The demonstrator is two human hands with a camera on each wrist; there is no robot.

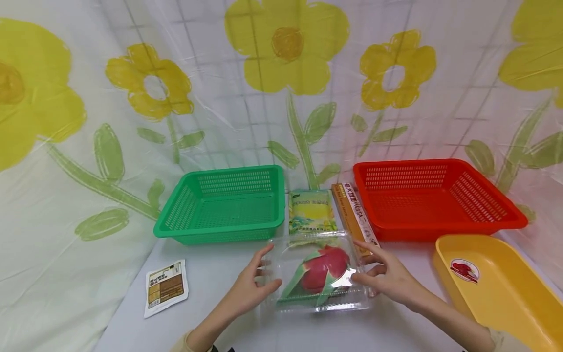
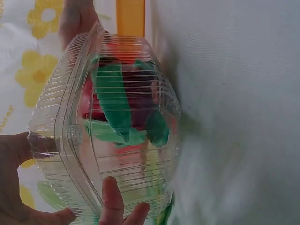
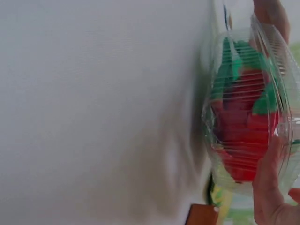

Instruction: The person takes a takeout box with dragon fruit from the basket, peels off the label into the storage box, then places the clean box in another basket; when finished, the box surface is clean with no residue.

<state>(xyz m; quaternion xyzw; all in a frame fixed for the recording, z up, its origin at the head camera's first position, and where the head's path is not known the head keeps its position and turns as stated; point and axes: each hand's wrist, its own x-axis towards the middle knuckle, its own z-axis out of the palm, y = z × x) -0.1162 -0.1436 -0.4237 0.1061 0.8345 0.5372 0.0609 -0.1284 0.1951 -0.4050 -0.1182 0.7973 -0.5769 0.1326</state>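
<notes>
A clear plastic clamshell container [image 1: 288, 254] is held over the middle of the table, its lid down. Inside lies a red dragon fruit [image 1: 323, 269] with green leafy scales. My left hand [image 1: 252, 288] grips the container's left side, thumb toward the front. On the opposite side, my right hand [image 1: 387, 276] grips it with the thumb near the front corner. Through the ribbed wall in the left wrist view, the green scales [image 2: 112, 101] show; fingers [image 2: 112, 201] press against the plastic. A shadow falls on the white table [image 3: 108, 108] beneath it in the right wrist view.
A green basket [image 1: 220, 231] stands back left and a red basket [image 1: 440, 227] back right. A yellow bin [image 1: 450, 293] sits front right. Between the baskets lie a green-yellow bag [image 1: 312, 210] and a long pasta box [image 1: 352, 210]. A white-brown packet [image 1: 167, 288] lies left.
</notes>
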